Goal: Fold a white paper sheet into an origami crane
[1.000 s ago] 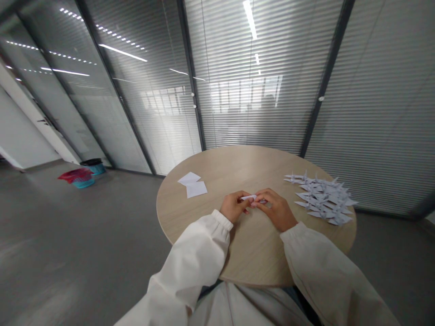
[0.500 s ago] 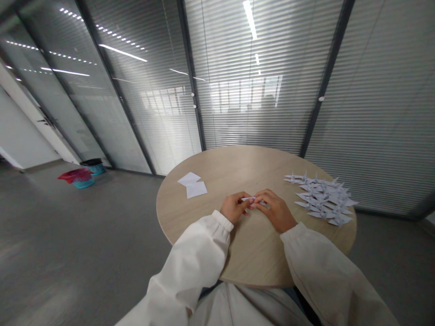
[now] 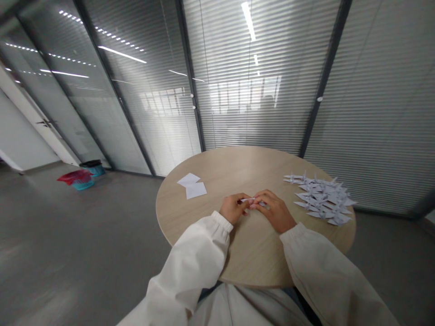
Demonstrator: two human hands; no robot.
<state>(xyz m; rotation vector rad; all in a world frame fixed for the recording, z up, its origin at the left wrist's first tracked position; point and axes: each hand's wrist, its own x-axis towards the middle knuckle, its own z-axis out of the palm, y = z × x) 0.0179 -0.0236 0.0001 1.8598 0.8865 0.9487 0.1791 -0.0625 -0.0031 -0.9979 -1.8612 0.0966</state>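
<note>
My left hand point(image 3: 234, 207) and my right hand point(image 3: 272, 208) meet over the middle of the round table. Between their fingertips they pinch a small folded piece of white paper point(image 3: 248, 199), mostly covered by the fingers. Both hands are closed on it. To the right of my right hand lies a cluster of folded white paper cranes point(image 3: 324, 199), in rough rows. Left of my left hand, two sheets of white paper point(image 3: 196, 190) rest on the table, one partly overlapping or touching the other.
The round wooden table point(image 3: 244, 167) stands close to a glass partition with blinds point(image 3: 251, 113). On the floor at the left are a bin with a red liner point(image 3: 76, 179) and a bin with a black liner point(image 3: 95, 167). A door point(image 3: 47, 129) is farther left.
Hardly anything differs. The fingers shift very slightly around the folded paper, and the whole view moves a little. The cranes and sheets stay put.
</note>
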